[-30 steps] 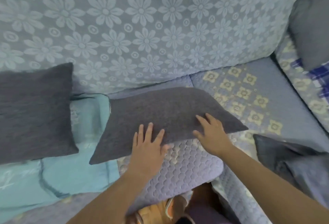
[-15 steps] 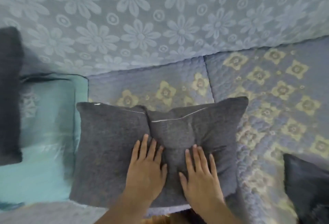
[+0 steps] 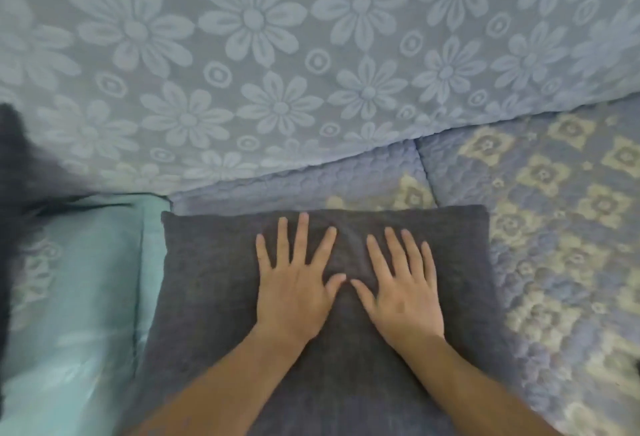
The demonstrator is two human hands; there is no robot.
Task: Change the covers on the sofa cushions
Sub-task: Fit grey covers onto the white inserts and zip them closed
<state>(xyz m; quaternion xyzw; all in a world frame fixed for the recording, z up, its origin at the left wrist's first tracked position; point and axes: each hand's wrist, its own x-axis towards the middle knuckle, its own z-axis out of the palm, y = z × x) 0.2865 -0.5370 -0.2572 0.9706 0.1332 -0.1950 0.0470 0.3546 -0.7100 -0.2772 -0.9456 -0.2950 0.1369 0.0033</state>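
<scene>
A dark grey cushion (image 3: 207,283) lies flat on the sofa seat, filling the lower middle of the view. My left hand (image 3: 296,283) rests palm down on its top, fingers straight and spread. Beside it my right hand (image 3: 401,290) presses flat on the same cushion, fingers spread too. The two thumbs almost meet in the middle. Neither hand grips the fabric. A pale turquoise cover (image 3: 69,297) lies on the seat just left of the cushion, touching its left edge.
The sofa back (image 3: 277,54) with a grey-blue flower pattern rises behind the cushion. A quilted blue seat cover (image 3: 554,227) with yellow flowers spreads to the right. Another dark cushion (image 3: 10,172) shows at the far left edge.
The grey cushion has been laid flat and its zip edge no longer shows. Both hands slid further up its top and spread out. The view moved closer to the seat.
</scene>
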